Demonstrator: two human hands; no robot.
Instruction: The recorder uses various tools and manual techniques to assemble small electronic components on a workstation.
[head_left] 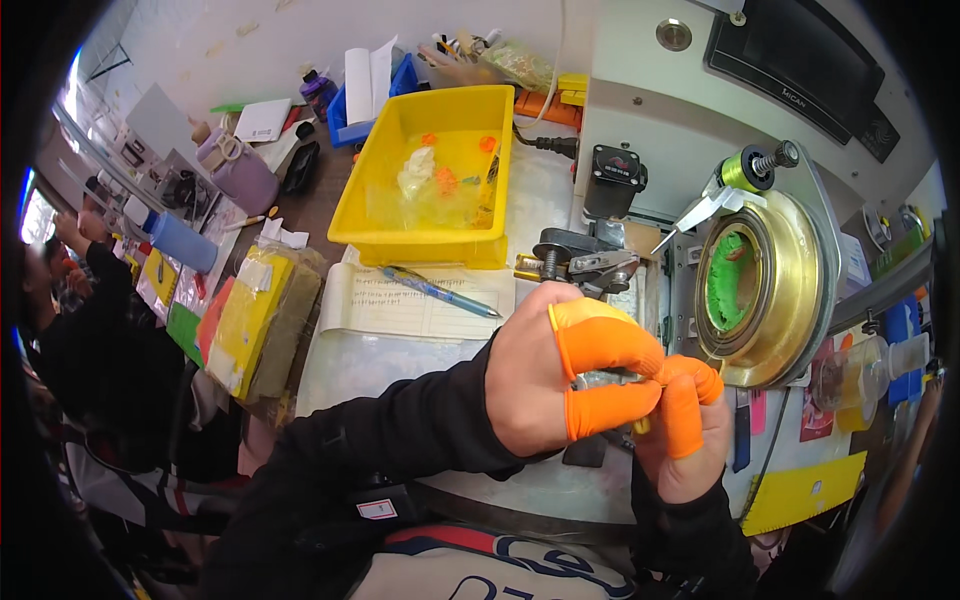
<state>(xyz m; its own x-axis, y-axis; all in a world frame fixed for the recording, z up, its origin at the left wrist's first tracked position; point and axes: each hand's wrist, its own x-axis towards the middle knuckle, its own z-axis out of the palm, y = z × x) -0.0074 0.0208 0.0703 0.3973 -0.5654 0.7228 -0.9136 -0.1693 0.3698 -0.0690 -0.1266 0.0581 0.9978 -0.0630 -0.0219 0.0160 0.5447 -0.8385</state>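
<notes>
Orange finger cots cover the thumb and fingers of both my hands. My left hand reaches in from the left, its thumb and forefinger pinched together. Against those fingertips, my right hand is pinched too. Whatever lies between the fingertips is too small or hidden to make out. Beyond my hands stands a machine with a large brass-coloured wheel, a bright green ring inside it. Just past my left hand is a metal clamp-like fixture on the machine.
A yellow plastic bin holds crumpled white and orange bits. In front of it, a blue pen lies on a written notebook. A yellow block-like stack stands left. A yellow sheet lies right. Another person sits far left.
</notes>
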